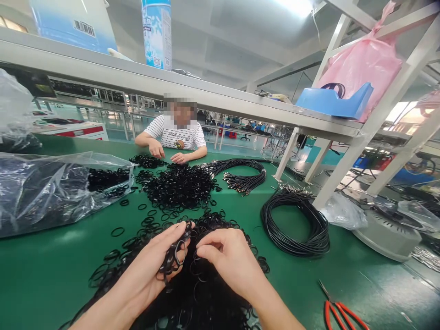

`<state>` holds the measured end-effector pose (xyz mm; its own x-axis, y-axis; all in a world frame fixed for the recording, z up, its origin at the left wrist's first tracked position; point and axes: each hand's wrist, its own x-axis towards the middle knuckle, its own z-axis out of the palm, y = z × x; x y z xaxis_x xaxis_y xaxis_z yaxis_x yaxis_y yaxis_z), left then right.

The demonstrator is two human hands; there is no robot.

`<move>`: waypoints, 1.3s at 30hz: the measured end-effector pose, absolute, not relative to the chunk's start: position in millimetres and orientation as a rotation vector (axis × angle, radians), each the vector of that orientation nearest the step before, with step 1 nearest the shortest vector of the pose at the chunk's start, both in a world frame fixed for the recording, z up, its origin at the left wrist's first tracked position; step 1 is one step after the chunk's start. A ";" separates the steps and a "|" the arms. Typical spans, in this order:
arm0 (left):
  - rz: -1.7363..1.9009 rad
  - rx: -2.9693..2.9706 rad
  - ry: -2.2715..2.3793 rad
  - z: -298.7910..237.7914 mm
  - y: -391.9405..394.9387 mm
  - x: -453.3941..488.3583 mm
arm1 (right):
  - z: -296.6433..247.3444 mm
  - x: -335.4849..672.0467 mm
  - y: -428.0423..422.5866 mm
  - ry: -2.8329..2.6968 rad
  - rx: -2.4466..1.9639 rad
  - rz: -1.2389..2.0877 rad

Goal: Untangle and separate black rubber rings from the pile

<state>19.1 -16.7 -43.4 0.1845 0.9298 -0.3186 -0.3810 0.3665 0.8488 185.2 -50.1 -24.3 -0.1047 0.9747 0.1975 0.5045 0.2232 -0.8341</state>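
My left hand (151,270) is closed around a small bunch of black rubber rings (173,256), holding them above a big heap of the same rings (206,293) on the green table (48,275). My right hand (230,259) is right beside it, fingers curled in a pinch towards the bunch; whether it grips a ring is hidden. A second heap of black rings (178,185) lies further back in the middle of the table.
A clear plastic bag (51,192) with more rings lies at the left. Coiled black cables (295,224) and a cable bundle (240,176) lie at the right, red-handled scissors (340,311) near the front right. A person in a striped shirt (173,135) works opposite.
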 end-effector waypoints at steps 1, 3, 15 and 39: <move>1.038 0.704 0.960 -42.7 -17.2 19.1 | -26.1 185.7 -49.6 -1.712 -1.363 0.820; 1.036 0.706 0.948 -40.8 -17.0 18.6 | -30.0 185.9 -47.6 -1.649 -1.294 0.928; 0.869 0.453 0.844 -36.1 -10.1 14.3 | -30.7 185.6 -39.4 -1.283 -1.184 1.068; 0.638 1.078 0.964 -36.1 -21.7 22.8 | -28.4 182.1 -49.7 -1.705 -1.469 0.264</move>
<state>22.8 -21.7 -36.1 0.4602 0.8234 -0.3321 0.0164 0.3660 0.9305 182.1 -49.7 -28.4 0.0487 0.8896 0.4541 0.7108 0.2885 -0.6415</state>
